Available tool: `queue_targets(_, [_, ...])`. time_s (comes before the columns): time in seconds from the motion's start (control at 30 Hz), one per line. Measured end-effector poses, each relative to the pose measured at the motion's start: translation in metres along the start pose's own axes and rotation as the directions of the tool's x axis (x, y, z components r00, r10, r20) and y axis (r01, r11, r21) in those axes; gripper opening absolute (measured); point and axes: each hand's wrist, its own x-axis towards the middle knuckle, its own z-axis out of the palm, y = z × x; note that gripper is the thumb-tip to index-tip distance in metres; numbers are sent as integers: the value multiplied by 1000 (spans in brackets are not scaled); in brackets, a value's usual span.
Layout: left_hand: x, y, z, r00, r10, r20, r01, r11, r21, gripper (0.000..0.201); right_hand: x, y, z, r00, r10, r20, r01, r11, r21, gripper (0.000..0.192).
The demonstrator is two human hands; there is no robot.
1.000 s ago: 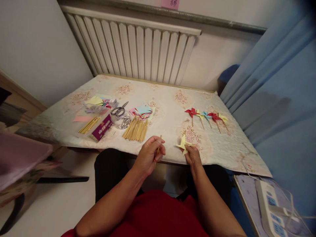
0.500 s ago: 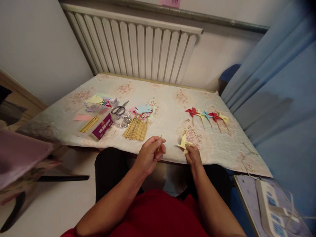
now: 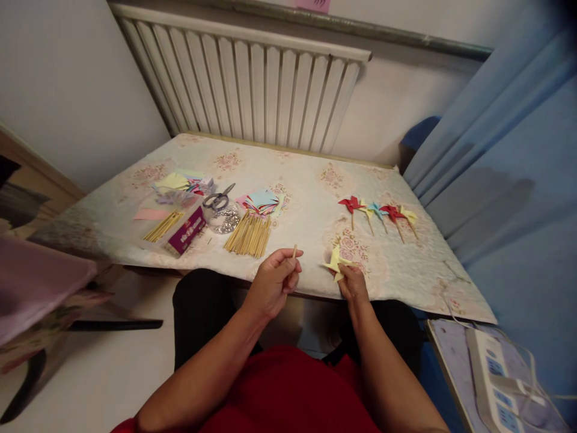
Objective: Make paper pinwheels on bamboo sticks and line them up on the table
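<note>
At the desk (image 3: 288, 180) edge, the left hand (image 3: 273, 285) pinches a wooden stick (image 3: 293, 255) while the right hand (image 3: 353, 284) grips a yellow paper pinwheel (image 3: 336, 262), the two apart and seemingly ready for joining.

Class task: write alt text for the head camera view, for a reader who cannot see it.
A seated person's left hand holds a thin wooden stick and the right hand a yellow paper pinwheel at a table edge. Behind lie finished pinwheels, a stick pile and scissors.

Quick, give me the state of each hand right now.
Left hand: closed, pinching a thin wooden stick upright.
Right hand: closed, holding a folded yellow paper pinwheel at the table edge.
</note>
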Motion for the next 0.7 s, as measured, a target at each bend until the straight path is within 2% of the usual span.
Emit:
queue_targets(0.23, [-1, 0, 0, 1000, -15, -11, 16, 998, 56, 27, 0, 0, 0, 1000, 14, -17, -14, 1000, 14, 25])
queue_targets(0.7, [-2, 2, 1, 1000, -20, -18, 21, 998, 65, 26, 1, 1, -1, 1000, -3, -2, 3, 1000, 24, 27])
